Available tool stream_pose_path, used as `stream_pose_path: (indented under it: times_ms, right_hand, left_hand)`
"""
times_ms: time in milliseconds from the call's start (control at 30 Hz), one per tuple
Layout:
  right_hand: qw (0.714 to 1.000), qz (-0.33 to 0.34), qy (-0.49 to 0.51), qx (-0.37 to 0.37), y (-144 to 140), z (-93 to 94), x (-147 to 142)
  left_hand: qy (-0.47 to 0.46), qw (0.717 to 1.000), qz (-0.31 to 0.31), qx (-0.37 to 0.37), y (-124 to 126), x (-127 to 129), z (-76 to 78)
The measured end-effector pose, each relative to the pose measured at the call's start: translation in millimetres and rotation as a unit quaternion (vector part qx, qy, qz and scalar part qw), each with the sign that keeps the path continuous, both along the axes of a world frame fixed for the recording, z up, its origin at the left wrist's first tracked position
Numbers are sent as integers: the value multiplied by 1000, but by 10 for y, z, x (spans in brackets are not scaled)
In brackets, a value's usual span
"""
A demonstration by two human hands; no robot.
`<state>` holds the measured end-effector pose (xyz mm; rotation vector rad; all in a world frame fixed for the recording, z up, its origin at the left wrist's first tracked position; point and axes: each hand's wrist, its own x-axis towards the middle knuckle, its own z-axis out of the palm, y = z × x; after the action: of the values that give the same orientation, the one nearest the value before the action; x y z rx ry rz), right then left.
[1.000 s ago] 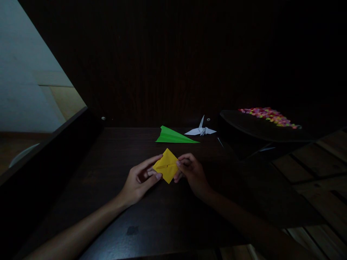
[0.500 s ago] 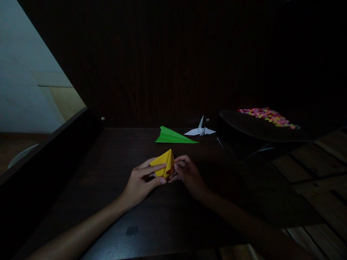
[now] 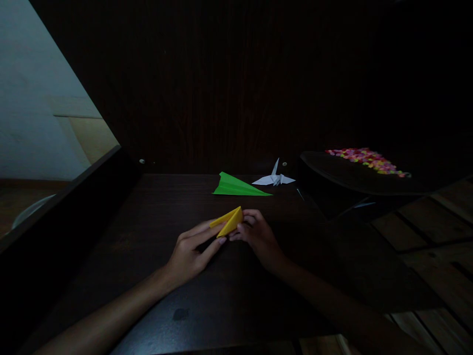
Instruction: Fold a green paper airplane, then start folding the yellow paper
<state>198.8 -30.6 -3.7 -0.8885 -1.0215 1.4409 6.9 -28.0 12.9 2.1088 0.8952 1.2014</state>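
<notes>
A piece of folded yellow paper (image 3: 231,223) is held between both hands above the dark wooden table. My left hand (image 3: 192,246) grips its left and near side, with the thumb at the lower corner and fingers reaching along and behind it. On the other side my right hand (image 3: 256,236) pinches the paper's right edge, fingers bent. Just beyond the paper lies a green paper plane (image 3: 238,187), its tip pointing right. Behind that plane's tip sits a white origami crane (image 3: 274,180).
At the right, a dark rounded shelf (image 3: 332,172) carries a strip of small pink, red and yellow pieces (image 3: 369,160). A thin pale sliver (image 3: 300,194) lies near the crane. A dark raised side board (image 3: 74,192) bounds the table at left.
The yellow paper has turned in my hands and now looks narrower, with a flap folded over. Its top has shifted slightly right. Both hands keep hold of it.
</notes>
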Motion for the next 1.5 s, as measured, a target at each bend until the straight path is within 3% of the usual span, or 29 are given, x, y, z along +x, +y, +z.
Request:
stream_pose_path:
  times_ms: [100, 200, 300, 600, 1500]
  right_hand:
    - [997, -23, -65, 32, 3, 23, 24]
    - [992, -27, -107, 52, 5, 43, 52]
    - [991, -31, -115, 58, 1, 49, 58]
    - [993, 1, -106, 44, -44, 22, -1]
    - [982, -50, -163, 85, -24, 13, 64]
  left_hand:
    - [-50, 993, 28, -99, -16, 24, -16]
    - [-154, 964, 7, -216, -14, 60, -30]
    - [-229, 938, -9, -262, 12, 88, -32]
    - [-237, 925, 16, -298, 81, 80, -40]
    - [-244, 908, -24, -340, 73, 93, -82]
